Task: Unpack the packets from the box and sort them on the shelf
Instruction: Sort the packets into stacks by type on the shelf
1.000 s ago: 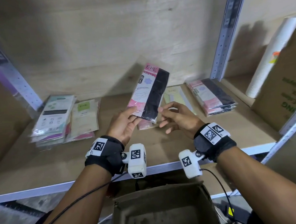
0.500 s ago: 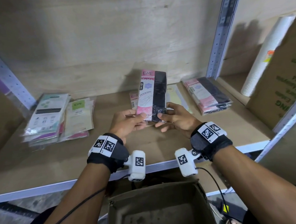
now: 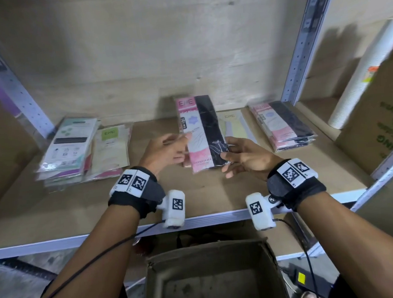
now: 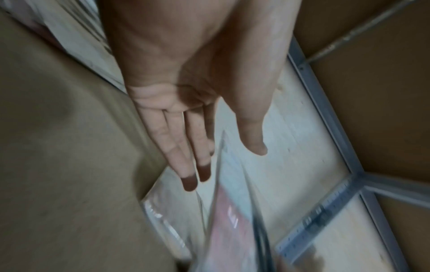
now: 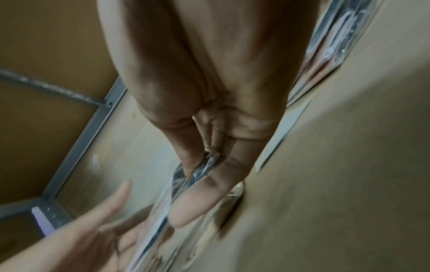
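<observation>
A pink-and-black packet (image 3: 199,130) is held flat just above the wooden shelf (image 3: 193,195), mid-shelf, long side pointing at the back wall. My right hand (image 3: 225,150) pinches its near right corner; the right wrist view shows thumb and forefinger of that hand (image 5: 202,171) clamped on the clear plastic edge. My left hand (image 3: 179,147) is at the packet's left edge with straight fingers. In the left wrist view the packet (image 4: 232,220) runs between the spread thumb and fingers of the left hand (image 4: 223,165). The brown box (image 3: 152,278) stands below the shelf, its bare bottom showing.
Sorted piles lie on the shelf: teal-and-white packets (image 3: 71,142) and green-label ones (image 3: 110,149) at left, pale yellow ones (image 3: 233,126) behind the held packet, a pink-and-black stack (image 3: 283,125) at right. A metal upright (image 3: 299,43), a white roll (image 3: 359,76) and a carton (image 3: 384,119) stand further right.
The packet has swung from tilted to straight and come lower over the shelf. My right hand has taken hold of its corner, and my left hand has loosened to straight fingers.
</observation>
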Demonstrator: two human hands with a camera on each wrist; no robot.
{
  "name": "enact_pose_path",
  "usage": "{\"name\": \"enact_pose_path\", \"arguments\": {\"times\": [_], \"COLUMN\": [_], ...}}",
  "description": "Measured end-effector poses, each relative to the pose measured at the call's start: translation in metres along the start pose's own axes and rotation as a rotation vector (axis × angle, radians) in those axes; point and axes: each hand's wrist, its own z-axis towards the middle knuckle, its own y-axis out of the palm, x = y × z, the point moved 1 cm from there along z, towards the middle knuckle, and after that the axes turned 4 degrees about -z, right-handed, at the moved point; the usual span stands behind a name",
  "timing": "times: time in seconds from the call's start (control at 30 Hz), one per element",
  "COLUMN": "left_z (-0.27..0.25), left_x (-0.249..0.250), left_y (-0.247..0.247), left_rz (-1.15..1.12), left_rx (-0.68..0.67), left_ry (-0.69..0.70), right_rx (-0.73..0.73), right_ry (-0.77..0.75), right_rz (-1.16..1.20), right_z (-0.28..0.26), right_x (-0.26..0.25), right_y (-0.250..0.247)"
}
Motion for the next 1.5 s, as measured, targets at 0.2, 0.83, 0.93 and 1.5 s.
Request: {"name": "enact_pose_path", "arguments": {"times": [0.2, 0.83, 0.93, 1.5], "left_z": [0.025, 0.016, 0.019, 0.008], "left_x": [0.005, 0.004, 0.001, 0.035], "left_y": [-0.039, -0.063, -0.064, 0.075], "left_rz": [-0.08, -0.255, -0.255, -0.177], "left_rx": [0.343, 0.089, 0.029, -0.429], "left_ry": [0.184, -0.039, -0.051, -0.045], "right_rx": [-0.11, -0.015, -0.003, 0.35], "right_ry": [0.056, 0.001, 0.015, -0.132], "right_rz": [-0.08, -0.273, -0.278, 0.228], "right_z": [-0.009, -0.018, -0.02, -0.023], "right_x": [0.003, -0.006, -0.006, -0.011], "right_y": [0.001, -0.011, -0.011, -0.06]}}
